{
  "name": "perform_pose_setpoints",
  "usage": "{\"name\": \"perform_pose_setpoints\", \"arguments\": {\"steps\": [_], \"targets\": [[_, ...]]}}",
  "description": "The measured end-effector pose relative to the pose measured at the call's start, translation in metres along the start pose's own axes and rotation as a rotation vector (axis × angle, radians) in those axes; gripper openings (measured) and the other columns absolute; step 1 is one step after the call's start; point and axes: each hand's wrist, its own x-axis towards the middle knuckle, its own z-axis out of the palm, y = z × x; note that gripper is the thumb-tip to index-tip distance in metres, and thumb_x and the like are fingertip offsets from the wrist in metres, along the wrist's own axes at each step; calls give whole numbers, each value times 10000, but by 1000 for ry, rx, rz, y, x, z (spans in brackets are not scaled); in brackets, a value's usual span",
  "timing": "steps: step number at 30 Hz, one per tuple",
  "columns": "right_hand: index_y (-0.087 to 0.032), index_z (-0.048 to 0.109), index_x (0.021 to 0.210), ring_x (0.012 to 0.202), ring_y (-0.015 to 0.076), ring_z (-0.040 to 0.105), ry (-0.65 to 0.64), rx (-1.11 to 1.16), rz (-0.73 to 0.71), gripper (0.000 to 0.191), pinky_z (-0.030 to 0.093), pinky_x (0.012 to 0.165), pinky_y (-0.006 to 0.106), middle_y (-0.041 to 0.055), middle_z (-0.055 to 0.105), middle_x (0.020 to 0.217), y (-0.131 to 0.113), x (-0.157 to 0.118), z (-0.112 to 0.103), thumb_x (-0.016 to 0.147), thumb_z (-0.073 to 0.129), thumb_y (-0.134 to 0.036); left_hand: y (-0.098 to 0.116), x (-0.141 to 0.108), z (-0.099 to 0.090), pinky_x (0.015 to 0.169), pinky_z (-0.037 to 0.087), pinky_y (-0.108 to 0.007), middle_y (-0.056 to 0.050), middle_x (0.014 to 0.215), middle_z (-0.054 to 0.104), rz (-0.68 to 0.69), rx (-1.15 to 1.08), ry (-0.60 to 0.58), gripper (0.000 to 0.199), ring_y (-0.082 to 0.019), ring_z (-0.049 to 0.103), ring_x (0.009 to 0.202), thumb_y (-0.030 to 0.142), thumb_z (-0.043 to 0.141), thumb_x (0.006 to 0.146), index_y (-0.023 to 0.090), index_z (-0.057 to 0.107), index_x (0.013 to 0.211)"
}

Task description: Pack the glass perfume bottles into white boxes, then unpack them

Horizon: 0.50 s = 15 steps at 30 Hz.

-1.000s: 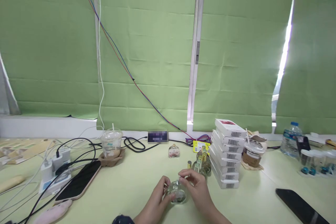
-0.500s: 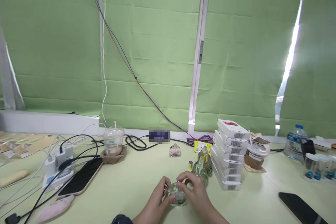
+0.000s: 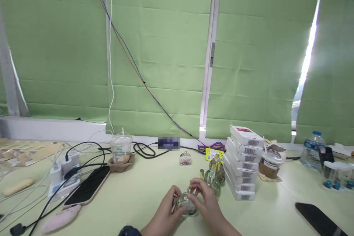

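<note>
At the near edge of the pale table (image 3: 143,195), a clear glass bottle (image 3: 188,208) stands between the two hands. The left hand (image 3: 167,206) is closed on its left side, thumb to the front. The right hand (image 3: 206,201) has thumb and fingertips at the bottle's neck; I cannot tell whether they pinch it firmly or only touch it. Just behind the right hand stands a cluster of glass bottles (image 3: 214,184), with a gold cap (image 3: 201,173) to the left of them. Farther back, a small bottle (image 3: 185,159) with pinkish contents stands by itself. Right of the cluster rises a stack of white boxes (image 3: 243,169), and beyond it a lidded cup (image 3: 270,166). Well to the left are another clear cup (image 3: 121,149) in a brown holder, a phone (image 3: 87,187) and a power strip (image 3: 65,182) with chargers. Green blinds (image 3: 166,51) hang behind everything.
</note>
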Motion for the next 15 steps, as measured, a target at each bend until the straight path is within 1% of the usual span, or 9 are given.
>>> {"name": "perform_pose_setpoints", "arguments": {"steps": [5,10,13,15], "targets": [[-179,559,1016,854,228,644,-6,-3,-28,236,467,732,314,74,687,879,3,0,0,793,612,-234,4,-2,0,624,316,-228,65,745,459,-31,-34,13,342,-120,395,664,447,666,800,218,440,914],[-191,567,989,824,213,635,2,4,-33,216,463,716,307,52,676,861,2,0,1,778,616,-202,5,-3,2,606,328,-221,56,796,449,-46,-13,-9,285,-105,391,649,305,658,804,216,425,941],[-194,565,996,812,207,640,0,7,-24,243,465,710,304,44,674,867,2,0,1,760,617,-168,8,-4,2,640,387,-232,13,938,478,-62,12,18,347,-112,457,695,229,650,785,225,409,1036],[-196,560,1010,819,209,642,-4,-2,-29,282,472,709,304,43,676,879,0,0,-1,739,622,-147,11,-6,2,722,438,-270,-43,1103,471,-11,59,94,447,-148,522,813,212,632,792,245,379,1158]]}}
